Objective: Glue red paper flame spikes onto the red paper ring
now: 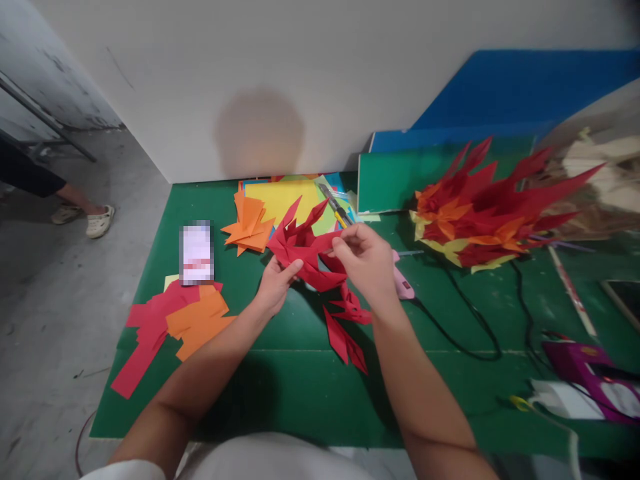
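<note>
Above the middle of the green table, both hands hold a red folded-paper piece [307, 257] with several pointed, flame-like tips. My left hand [277, 283] grips its lower left side, thumb on top. At its right edge, my right hand [365, 257] pinches a red paper flap between thumb and fingers. Below my right hand more red folded paper [347, 333] lies on the table. A pink glue gun [403, 280] with a black cord rests just right of my right hand, partly hidden by it. Behind the paper is a utility knife [335, 205].
Orange folded pieces [250, 225] lie behind my left hand, beside yellow paper sheets [280, 200]. Red strips [150, 320], orange strips [197, 320] and a phone [197, 253] are at left. A large red-orange paper flame cluster [490, 213] stands right. A person's foot [100, 220] shows far left.
</note>
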Tool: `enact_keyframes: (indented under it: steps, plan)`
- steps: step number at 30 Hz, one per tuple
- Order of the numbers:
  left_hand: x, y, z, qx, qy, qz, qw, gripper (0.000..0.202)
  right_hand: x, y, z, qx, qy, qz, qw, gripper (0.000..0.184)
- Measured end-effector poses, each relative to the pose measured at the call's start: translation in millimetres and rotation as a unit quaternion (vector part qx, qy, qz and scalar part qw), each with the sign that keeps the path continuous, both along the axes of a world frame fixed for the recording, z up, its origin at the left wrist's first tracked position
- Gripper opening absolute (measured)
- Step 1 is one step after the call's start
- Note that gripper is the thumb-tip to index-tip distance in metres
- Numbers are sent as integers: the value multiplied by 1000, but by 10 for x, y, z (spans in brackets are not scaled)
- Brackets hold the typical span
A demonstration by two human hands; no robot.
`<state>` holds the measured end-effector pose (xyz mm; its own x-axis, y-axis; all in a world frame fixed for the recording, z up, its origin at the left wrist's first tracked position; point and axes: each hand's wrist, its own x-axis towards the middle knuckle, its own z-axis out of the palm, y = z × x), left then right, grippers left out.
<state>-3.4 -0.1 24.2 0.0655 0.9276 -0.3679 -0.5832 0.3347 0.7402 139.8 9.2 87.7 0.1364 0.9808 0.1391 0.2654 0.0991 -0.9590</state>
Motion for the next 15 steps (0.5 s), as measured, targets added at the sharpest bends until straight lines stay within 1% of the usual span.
enact_keyframes:
  steps: [3,6,8,10,15]
  plan:
    - [2,-5,1,-2,-2,2,1000,50,-12,2,-32,12,-22,37,999,17]
    - [7,-12,10,-2,-12,0,1000,49,-40,-9,-56,12,-86,73,994,30]
    - [10,-16,13,-6,-12,0,1000,48,-61,-19,-60,15,-121,70,990,32]
    - [11,-17,10,-9,-7,1,1000,47,-79,-28,-57,24,-142,57,988,31]
    - [13,-18,11,-6,-11,1,1000,46,-102,-42,-38,19,-152,48,987,28]
